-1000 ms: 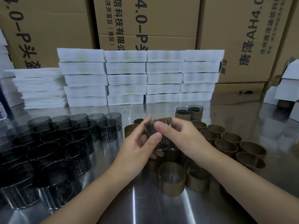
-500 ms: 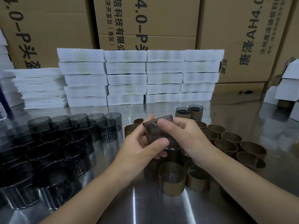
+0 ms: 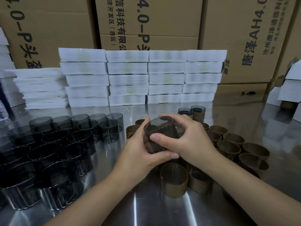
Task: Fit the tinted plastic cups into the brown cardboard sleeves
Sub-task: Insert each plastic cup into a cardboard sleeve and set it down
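Both hands' fingers, left hand (image 3: pixel 140 152) and right hand (image 3: pixel 187 141), curl round one tilted tinted cup (image 3: pixel 160 136), empty cardboard sleeves (image 3: pixel 174 180) just below on the surface (image 3: pixel 162 212).

Person: left hand (image 3: pixel 136 154) and right hand (image 3: pixel 190 141), both bare. Forearms (image 3: pixel 97 194) bare along their whole visible length, slender. Thumbnails (image 3: pixel 155 137) short, rounded, trimmed close to the fingertip.

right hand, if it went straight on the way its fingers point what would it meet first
The right hand grips the tinted cup, fingers pointing left; going on, it would likely press the cup into the left hand holding its other side. Depth beyond is unclear.
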The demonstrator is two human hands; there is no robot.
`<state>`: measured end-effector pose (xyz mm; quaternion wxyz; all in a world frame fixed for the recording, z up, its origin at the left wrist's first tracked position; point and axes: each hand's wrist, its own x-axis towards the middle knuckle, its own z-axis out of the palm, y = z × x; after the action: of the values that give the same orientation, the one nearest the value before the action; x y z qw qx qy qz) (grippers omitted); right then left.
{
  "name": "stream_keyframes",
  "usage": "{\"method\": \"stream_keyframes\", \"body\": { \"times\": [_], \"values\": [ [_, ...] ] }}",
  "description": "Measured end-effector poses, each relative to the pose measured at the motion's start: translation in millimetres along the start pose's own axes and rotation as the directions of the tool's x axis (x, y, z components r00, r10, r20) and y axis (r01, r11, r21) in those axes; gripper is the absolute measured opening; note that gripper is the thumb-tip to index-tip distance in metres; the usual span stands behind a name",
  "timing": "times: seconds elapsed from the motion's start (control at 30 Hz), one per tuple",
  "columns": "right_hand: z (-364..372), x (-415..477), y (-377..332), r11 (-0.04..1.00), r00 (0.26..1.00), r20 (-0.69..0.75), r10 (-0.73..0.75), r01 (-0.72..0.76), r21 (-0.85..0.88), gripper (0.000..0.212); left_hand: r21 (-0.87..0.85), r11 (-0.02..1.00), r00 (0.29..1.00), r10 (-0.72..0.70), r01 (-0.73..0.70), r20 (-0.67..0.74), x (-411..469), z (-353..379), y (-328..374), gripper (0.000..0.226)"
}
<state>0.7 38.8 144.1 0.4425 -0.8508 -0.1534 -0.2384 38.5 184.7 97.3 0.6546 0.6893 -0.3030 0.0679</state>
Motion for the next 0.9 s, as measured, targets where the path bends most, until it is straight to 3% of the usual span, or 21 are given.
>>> {"method": "stream_keyframes", "body": {
  "times": [0.07,0.23,0.5,0.9],
  "values": [
    [-1,0,1,1.0,1.0,0.004,-0.009,0.009,0.006,0.037,-0.006,1.0,1.0,-0.008,0.008,0.009,0,0,2,0.122],
    [0,2,3,0.997,1.0,0.018,-0.016,0.015,0.069,0.031,0.004,1.0,0.999,0.003,-0.003,0.041,0,-3,6,0.11],
    [-3,5,3,0.962,0.991,0.134,-0.003,-0.034,0.272,0.018,-0.109,0.993,0.993,-0.035,0.048,0.112,1,0,8,0.049],
    [-5,8,6,0.916,0.972,0.177,0.154,-0.208,0.344,0.065,-0.175,0.977,0.985,-0.093,0.119,0.149,0,1,12,0.051]
  ]
}}
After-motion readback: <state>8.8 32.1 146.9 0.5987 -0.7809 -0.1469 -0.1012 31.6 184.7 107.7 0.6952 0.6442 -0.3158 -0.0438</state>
